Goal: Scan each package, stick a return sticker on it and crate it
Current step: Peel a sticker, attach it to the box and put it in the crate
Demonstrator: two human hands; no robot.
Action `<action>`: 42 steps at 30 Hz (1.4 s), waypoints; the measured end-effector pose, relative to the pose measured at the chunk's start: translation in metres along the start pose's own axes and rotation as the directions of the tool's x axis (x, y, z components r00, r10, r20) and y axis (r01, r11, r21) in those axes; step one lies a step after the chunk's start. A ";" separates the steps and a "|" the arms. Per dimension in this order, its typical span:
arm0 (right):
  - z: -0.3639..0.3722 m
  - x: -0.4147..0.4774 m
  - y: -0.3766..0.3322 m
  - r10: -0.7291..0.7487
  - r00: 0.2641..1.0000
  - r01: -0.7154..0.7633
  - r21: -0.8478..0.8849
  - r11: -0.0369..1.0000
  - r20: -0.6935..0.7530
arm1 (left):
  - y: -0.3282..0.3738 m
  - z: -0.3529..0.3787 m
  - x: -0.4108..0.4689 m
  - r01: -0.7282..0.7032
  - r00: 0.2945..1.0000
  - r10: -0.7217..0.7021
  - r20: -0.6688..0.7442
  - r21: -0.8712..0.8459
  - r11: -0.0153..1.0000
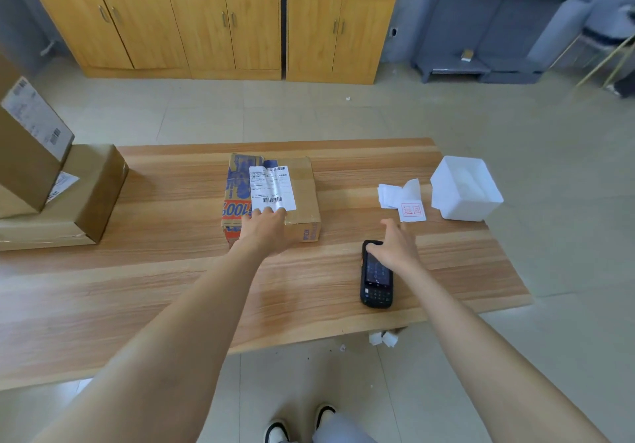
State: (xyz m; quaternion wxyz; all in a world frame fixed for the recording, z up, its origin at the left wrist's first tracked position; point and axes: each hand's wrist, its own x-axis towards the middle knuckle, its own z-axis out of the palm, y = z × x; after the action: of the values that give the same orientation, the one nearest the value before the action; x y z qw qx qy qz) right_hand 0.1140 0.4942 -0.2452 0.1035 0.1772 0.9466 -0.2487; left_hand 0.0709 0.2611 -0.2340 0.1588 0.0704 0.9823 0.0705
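A cardboard package (302, 188) with a white shipping label (272, 186) lies in the middle of the wooden table (154, 288). My left hand (266, 227) rests flat on its near edge, fingertips touching the label. A black handheld scanner (376, 279) lies on the table to the right. My right hand (395, 245) hovers over the scanner's top end with relaxed fingers; whether it touches the scanner is unclear. White return stickers (400, 195), one with red print (412, 211), lie just beyond that hand.
A white open box (465, 190) stands at the table's right far corner. Two larger cardboard boxes (62, 195) are stacked at the left end. Wooden cabinets (223, 23) line the far wall. Paper scraps (383, 337) lie on the floor under the near edge.
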 end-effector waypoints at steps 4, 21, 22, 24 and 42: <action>-0.012 0.002 0.002 -0.021 0.999 0.018 -0.087 0.996 -0.030 | 0.016 -0.005 0.009 -0.043 0.999 0.043 -0.010 0.028 0.999; -0.061 0.131 0.096 0.027 0.999 -0.024 -0.096 0.995 0.031 | 0.161 0.004 0.124 -0.127 0.991 0.121 0.059 0.111 0.986; -0.066 0.142 0.100 0.025 0.999 -0.021 -0.088 0.996 0.047 | 0.171 0.004 0.133 -0.124 0.991 0.117 0.060 0.112 0.986; -0.072 0.161 0.108 0.005 0.996 0.003 -0.091 0.996 0.086 | 0.190 0.006 0.148 -0.114 0.992 0.106 0.073 0.110 0.987; -0.056 0.270 0.126 -0.027 0.955 0.050 -0.070 0.996 0.296 | 0.221 0.047 0.218 0.035 0.976 -0.054 0.213 0.091 0.995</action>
State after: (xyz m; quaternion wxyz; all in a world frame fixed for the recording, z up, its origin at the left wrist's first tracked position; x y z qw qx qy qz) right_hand -0.0904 0.7020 -0.3294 0.2451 0.1155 0.9328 -0.2378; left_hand -0.0935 0.5180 -0.3088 0.2625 0.0624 0.9628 0.0164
